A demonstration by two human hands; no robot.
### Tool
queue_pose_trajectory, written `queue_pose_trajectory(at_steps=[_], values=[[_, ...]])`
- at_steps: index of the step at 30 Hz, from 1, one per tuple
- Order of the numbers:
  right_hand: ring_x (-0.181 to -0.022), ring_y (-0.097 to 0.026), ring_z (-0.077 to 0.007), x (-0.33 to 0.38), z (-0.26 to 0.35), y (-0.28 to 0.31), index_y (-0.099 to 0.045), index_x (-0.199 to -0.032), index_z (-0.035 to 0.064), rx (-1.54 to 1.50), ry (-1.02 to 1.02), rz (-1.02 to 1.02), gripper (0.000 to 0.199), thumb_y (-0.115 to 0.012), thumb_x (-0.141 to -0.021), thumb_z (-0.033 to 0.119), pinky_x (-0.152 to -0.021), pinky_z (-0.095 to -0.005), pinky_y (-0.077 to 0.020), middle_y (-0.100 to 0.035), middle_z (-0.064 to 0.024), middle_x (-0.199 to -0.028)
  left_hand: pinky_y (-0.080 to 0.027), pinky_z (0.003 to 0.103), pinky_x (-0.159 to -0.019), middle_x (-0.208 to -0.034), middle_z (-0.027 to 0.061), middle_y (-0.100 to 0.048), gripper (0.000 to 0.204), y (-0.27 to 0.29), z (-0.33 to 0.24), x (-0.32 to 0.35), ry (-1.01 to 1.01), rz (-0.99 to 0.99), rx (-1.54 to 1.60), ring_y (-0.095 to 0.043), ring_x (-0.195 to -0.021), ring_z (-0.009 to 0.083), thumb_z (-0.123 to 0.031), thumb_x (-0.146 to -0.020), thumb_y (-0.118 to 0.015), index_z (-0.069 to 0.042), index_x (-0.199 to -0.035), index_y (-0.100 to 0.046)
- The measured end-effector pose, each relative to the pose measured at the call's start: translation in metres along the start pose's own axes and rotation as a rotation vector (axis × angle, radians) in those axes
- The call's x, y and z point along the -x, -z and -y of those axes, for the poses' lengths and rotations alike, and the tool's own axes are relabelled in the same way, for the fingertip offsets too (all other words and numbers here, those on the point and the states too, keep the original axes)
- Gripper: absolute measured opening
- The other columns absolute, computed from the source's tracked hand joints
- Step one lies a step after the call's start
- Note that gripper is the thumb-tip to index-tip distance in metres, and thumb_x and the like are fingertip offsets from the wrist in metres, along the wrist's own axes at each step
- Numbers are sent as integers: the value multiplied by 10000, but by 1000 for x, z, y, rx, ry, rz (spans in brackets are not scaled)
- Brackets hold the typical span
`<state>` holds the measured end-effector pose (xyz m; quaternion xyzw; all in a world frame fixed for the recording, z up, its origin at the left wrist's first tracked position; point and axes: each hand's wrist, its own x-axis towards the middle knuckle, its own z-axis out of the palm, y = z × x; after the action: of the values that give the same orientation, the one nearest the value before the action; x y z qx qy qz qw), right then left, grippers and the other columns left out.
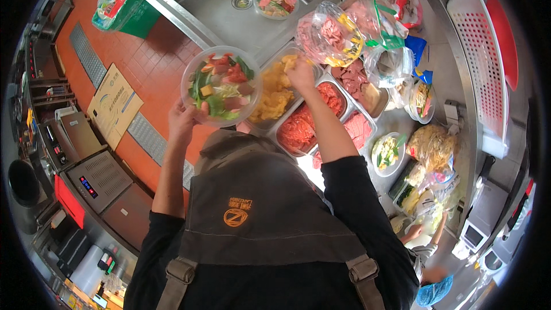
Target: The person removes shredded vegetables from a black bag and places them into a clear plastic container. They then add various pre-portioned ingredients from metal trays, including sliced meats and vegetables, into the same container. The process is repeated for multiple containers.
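— Standing at the steel counter [445,40], what do you have?

— Metal tray of yellow pieces [274,95] lies under my right hand [301,74], fingers pinched into them. Clear salad bowl [221,86] sits just left of it, raised on my left hand [185,119], fingers spread beneath its rim.

Red-tiled floor [155,63] at upper left, long grey metal drain grate [92,51] crossing it, flattened brown cardboard sheet [115,103], stainless steel counter [229,17] up top, bright even light
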<state>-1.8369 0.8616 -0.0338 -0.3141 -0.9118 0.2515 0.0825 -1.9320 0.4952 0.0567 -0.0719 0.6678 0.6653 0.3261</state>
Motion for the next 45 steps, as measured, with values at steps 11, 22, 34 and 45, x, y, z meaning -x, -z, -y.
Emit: queue_pose_trajectory(at_steps=[11,22,34,45], values=[[-691,-690,-131,16,119,106,-656,-1259,-39,-1005,-209,598,345,-697,-947,105,-557,-253,-535,-742,-102,-971,-499,245,-581,-865,52,-711,411,-69,-30,5,-68,215,-124,-651,-650,119,-45,-854,-639,15,-1260,-621],[-968,-695,-331,68,113,97,-728,-1111,78,53,442,177,306,-711,-826,187,-810,-445,-595,-615,-162,-1169,-512,257,-561,-872,64,-721,353,-116,-15,-12,-106,440,-167,-655,-635,120,-36,-881,-594,1,-1230,-640],[-928,-708,-347,136,10,162,-736,-1072,31,-432,94,-247,231,-729,-850,93,-840,-427,-579,-707,-176,-1050,-464,262,-510,-817,77,-692,573,-141,-5,-8,-22,535,-167,-601,-562,119,35,-846,-511,7,-1417,-548],[-981,-718,-345,206,-226,164,-782,-1059,77,-97,-528,-227,230,-747,-850,166,-895,-404,-559,-740,-181,-1047,-497,256,-515,-846,90,-707,467,-143,4,16,47,526,-250,-634,-580,136,26,-808,-526,17,-1264,-627]])
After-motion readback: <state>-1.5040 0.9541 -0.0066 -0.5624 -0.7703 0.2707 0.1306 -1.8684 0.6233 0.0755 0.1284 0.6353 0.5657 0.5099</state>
